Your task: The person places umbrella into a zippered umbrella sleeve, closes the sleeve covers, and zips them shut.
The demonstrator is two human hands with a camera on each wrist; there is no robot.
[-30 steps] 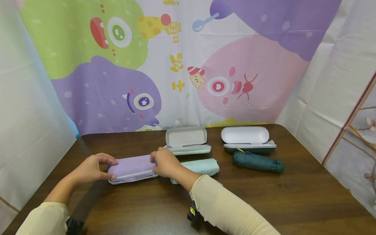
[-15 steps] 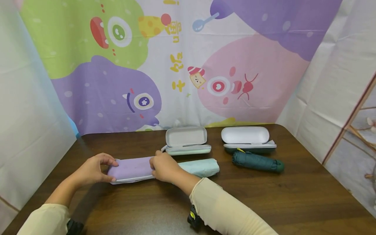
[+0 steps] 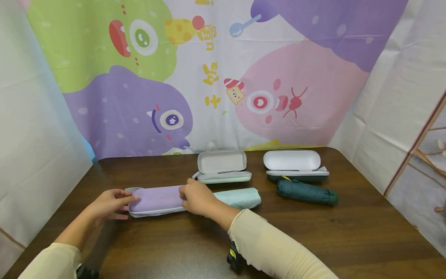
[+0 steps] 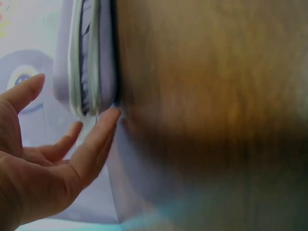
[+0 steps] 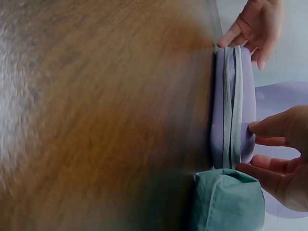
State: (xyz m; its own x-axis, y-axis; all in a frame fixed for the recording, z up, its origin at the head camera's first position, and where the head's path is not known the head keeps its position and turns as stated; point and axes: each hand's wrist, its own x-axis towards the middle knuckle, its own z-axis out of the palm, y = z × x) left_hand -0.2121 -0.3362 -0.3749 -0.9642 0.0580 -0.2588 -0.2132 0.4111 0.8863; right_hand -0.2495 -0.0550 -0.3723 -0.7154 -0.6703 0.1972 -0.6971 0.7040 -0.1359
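A purple zip case (image 3: 158, 197) lies on the table at left, its lid lowered and its zip undone. Purple content shows in the narrow gap in the left wrist view. My left hand (image 3: 109, 205) is at the case's left end, fingers spread and loose; in the left wrist view the fingertips (image 4: 114, 114) are right by the corner below the zip. At the other end my right hand (image 3: 198, 197) grips the case, with fingertips on the lid and corner in the right wrist view. A mint folded umbrella (image 3: 240, 198) lies just right of it, partly hidden by this hand.
Behind, a mint zip case (image 3: 224, 179) stands open with a grey lining. Farther right is an open dark green zip case (image 3: 296, 177) with a white lining, and a dark teal folded umbrella (image 3: 304, 192) in front of it. A patterned curtain (image 3: 216, 128) hangs behind the table.
The lid of the purple case has come down and the gap along its front has narrowed. My left hand has loosened from the left end, its fingers shifting outward, baring a grey tab there.
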